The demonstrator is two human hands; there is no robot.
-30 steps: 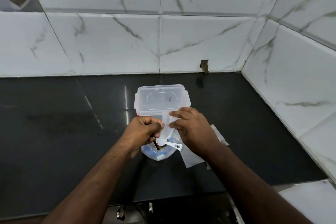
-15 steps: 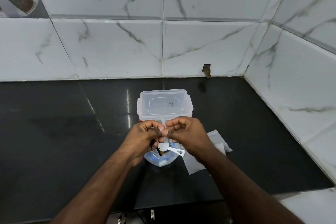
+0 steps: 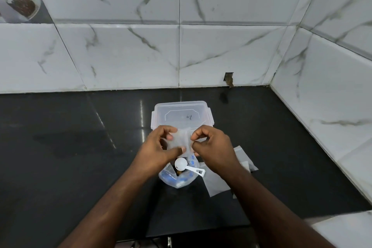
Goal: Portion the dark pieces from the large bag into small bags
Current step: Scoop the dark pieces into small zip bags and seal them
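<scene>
Left hand [image 3: 156, 150] pinches the left edge of a small clear bag [image 3: 179, 140], thumb and fingers clamped on it. Right hand [image 3: 214, 148] pinches its right edge likewise. Large bag [image 3: 177, 177] sits at 6 o'clock below the small one, white scoop [image 3: 182, 164] resting in its mouth. Lidded container [image 3: 182, 113] at 12 o'clock. Spare bags [image 3: 218, 183] at 4 o'clock.

Just one view, head-mounted, wide-angle, looking forward and down over a black counter [image 3: 70, 157] into a tiled corner. Pretty close in, with both forearms reaching up from the bottom edge. No second view, so nothing shared
</scene>
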